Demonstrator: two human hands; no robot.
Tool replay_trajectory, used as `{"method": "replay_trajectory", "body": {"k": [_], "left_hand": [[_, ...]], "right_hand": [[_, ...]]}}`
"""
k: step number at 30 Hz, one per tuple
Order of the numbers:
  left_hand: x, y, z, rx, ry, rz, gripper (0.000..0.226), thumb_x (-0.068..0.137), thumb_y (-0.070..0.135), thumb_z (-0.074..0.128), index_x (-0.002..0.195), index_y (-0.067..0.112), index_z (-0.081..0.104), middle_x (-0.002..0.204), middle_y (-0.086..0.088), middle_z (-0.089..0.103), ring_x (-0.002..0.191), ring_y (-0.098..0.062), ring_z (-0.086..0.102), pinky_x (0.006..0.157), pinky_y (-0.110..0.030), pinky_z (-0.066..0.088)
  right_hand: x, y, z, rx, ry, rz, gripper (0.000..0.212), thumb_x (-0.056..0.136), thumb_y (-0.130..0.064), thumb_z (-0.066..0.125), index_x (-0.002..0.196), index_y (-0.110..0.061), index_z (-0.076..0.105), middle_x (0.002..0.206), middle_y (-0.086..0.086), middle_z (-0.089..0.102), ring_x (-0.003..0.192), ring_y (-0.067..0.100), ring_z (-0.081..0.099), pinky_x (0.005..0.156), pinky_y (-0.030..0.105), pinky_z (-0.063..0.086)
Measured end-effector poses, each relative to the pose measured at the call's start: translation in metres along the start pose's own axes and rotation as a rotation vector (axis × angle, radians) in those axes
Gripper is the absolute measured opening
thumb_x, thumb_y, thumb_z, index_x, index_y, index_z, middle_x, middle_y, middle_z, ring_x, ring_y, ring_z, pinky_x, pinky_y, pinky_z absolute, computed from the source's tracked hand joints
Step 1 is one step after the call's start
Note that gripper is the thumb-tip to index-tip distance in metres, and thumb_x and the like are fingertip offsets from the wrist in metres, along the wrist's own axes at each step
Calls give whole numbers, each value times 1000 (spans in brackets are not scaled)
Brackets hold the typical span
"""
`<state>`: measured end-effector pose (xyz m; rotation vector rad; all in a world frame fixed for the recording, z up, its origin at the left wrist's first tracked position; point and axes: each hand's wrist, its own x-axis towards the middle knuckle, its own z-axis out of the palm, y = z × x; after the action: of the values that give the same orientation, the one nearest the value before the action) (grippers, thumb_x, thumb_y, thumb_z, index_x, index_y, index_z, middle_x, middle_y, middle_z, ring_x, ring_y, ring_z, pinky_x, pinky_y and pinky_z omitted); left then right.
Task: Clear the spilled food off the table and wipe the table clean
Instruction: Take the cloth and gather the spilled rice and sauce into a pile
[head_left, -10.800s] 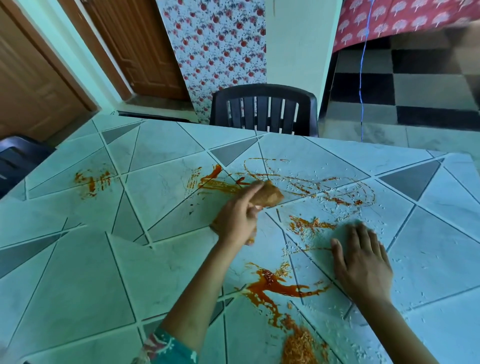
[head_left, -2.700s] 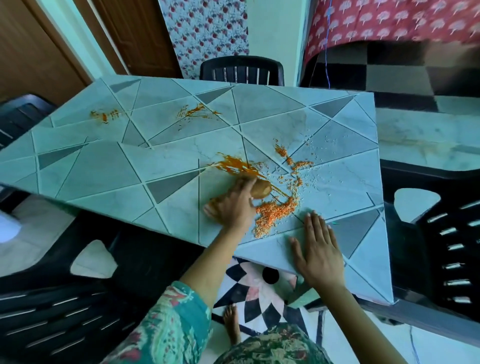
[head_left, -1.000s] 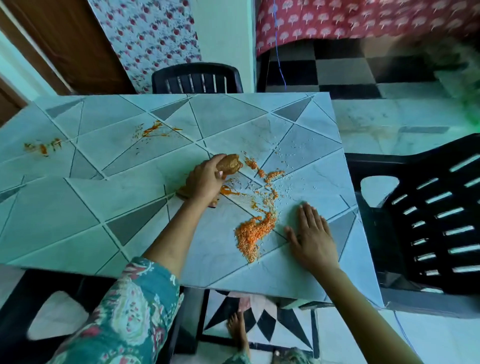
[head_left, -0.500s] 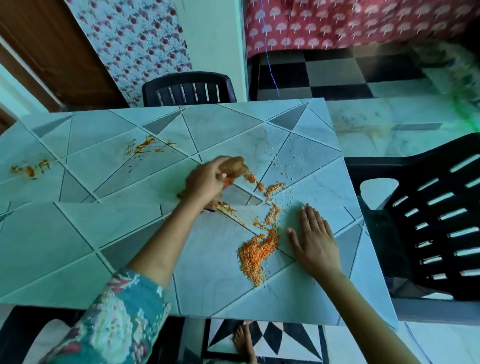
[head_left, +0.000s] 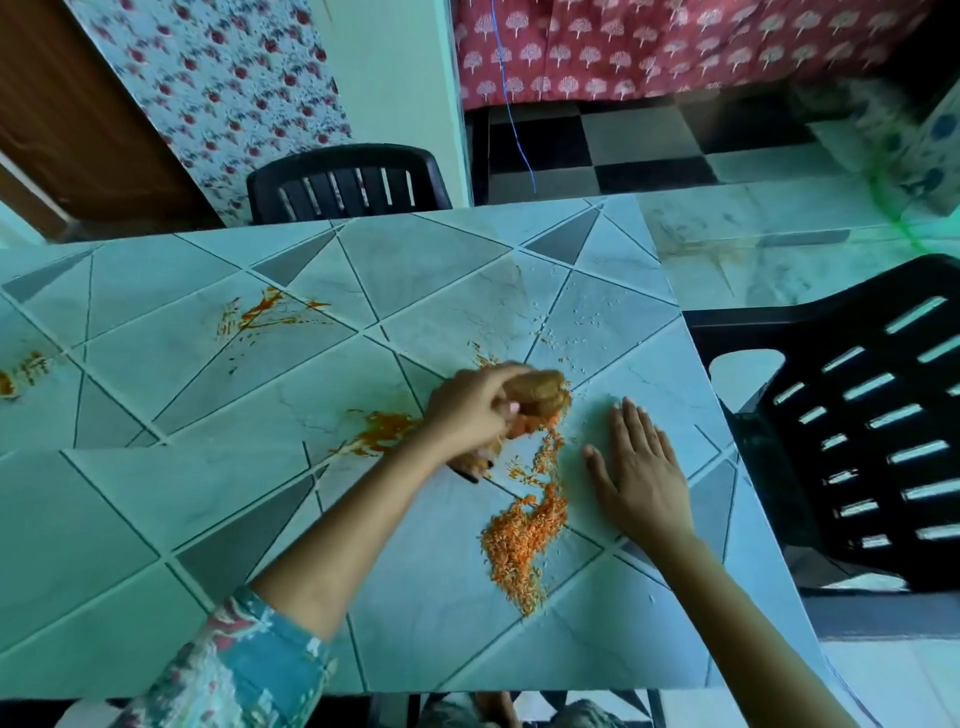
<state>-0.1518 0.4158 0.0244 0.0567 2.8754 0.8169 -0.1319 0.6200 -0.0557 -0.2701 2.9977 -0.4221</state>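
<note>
Bright daylight, green cast, edges warped/blurry.

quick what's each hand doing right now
Left hand: closed, gripping the brown wiping cloth.
Right hand: open, flat on the table beside the spilled rice.

A home dining room: tiled table, plastic chairs, floral curtain.
</note>
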Motion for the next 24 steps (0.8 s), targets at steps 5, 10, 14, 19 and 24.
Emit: {"method": "replay_trajectory", "body": {"k": [5, 10, 14, 19, 24], "left_hand": [[62, -52, -51, 115, 296, -176, 47, 90, 18, 58, 134, 29, 46, 112, -2, 66, 99, -25, 61, 78, -32, 46], [87, -74, -34, 184, 278, -295, 41, 90, 23, 55, 130, 25, 47, 115, -10, 65, 107, -36, 58, 84, -40, 47], [62, -37, 10, 130, 159, -59, 46, 89, 21, 57, 133, 29, 46, 110, -6, 67, 101, -30, 62, 84, -38, 51], [21, 6, 28, 61, -83, 197, 53, 91, 17, 58, 139, 30, 41, 108, 0, 67, 84, -12, 59, 75, -24, 49], [61, -18, -18, -28, 141, 77, 46, 90, 21, 59, 134, 28, 48, 105, -3, 69, 98, -24, 63, 76, -29, 46]], "right_hand": [[2, 3, 3, -22, -30, -16, 96, 71, -69, -18, 149, -14, -4, 148, -3, -18, 137, 7, -16, 110, 24, -13], [4, 6, 3, -14, -31, 12, 94, 74, -69, -17, 150, -15, -3, 151, -4, -15, 138, 8, -16, 112, 24, -12], [9, 5, 2, -17, -28, 30, 100, 70, -72, -25, 149, -16, -4, 151, -3, -15, 139, 9, -16, 113, 25, -11], [13, 3, 0, -13, 6, 29, 89, 80, -68, -9, 150, -15, 4, 152, -2, -9, 140, 12, -11, 113, 26, -8], [21, 6, -7, -1, 25, 60, 89, 78, -68, -12, 149, -15, -1, 151, -1, -13, 139, 11, -14, 113, 24, -11]]}}
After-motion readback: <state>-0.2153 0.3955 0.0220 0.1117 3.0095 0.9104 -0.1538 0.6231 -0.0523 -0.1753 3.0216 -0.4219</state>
